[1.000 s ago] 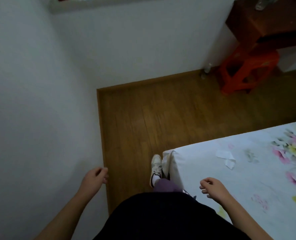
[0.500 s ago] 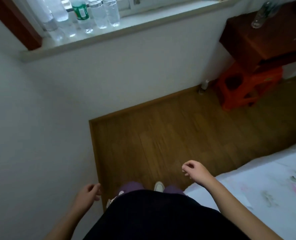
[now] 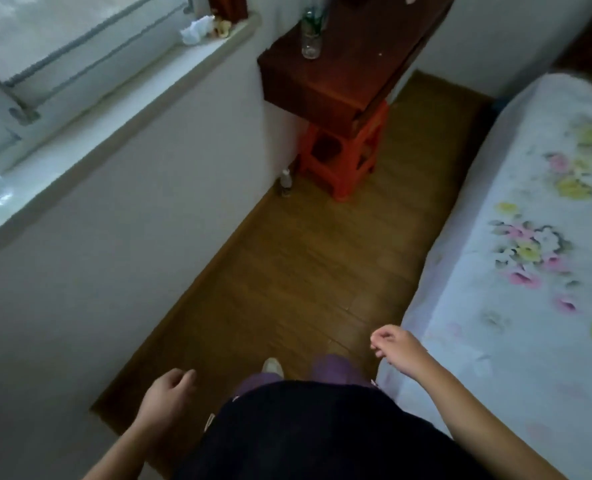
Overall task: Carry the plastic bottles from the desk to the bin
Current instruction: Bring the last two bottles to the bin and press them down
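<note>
Both hands are hanging empty, left hand [image 3: 170,393] and right hand [image 3: 396,348] loosely curled, holding nothing. A clear plastic bottle [image 3: 311,36] is standing on the dark brown wooden worktop [image 3: 336,81] ahead. Nothing looks carried yet; no bin showing.

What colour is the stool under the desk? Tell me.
Orange-red stool, clearest in the head view.

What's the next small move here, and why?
Probably step forward along the wooden floor toward the desk. Both the left hand and right hand are empty with loosely curled fingers, and the clear plastic bottle stands upright on the desk, far ahead and out of reach. No bin is in view.
</note>
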The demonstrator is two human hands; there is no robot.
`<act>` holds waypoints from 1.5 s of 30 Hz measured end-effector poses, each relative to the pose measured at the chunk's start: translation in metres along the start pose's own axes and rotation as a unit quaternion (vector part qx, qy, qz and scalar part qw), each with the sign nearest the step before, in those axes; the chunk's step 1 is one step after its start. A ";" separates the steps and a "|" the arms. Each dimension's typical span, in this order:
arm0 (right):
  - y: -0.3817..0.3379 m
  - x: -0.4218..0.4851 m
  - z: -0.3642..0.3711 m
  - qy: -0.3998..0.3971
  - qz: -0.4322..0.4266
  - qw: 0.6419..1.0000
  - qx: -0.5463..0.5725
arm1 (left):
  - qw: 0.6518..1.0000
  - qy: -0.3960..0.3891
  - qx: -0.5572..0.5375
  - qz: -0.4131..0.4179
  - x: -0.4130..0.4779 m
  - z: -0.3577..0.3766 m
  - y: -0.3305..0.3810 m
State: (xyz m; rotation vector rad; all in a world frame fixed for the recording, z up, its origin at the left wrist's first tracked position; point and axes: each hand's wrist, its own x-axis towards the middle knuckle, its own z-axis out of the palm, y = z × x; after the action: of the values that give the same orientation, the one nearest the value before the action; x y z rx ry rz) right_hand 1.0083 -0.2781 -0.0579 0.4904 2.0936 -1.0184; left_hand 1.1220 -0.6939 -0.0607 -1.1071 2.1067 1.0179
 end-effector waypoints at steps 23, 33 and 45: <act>-0.002 0.115 -0.212 0.110 0.108 0.968 0.198 | 0.949 -0.109 0.206 0.213 0.130 0.102 0.446; -0.082 0.216 -0.348 0.147 0.069 0.963 0.213 | 0.946 -0.104 0.264 0.158 0.210 0.123 0.573; -0.030 0.254 -0.430 0.226 0.195 0.910 0.288 | 0.879 -0.238 0.279 0.305 0.193 0.245 0.860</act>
State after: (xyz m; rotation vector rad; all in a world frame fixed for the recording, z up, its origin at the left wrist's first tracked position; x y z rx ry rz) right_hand 0.6289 0.0486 -0.0608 1.5016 1.9121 -1.3607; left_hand 0.3193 -0.2559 -0.0255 0.1085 2.1352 0.7369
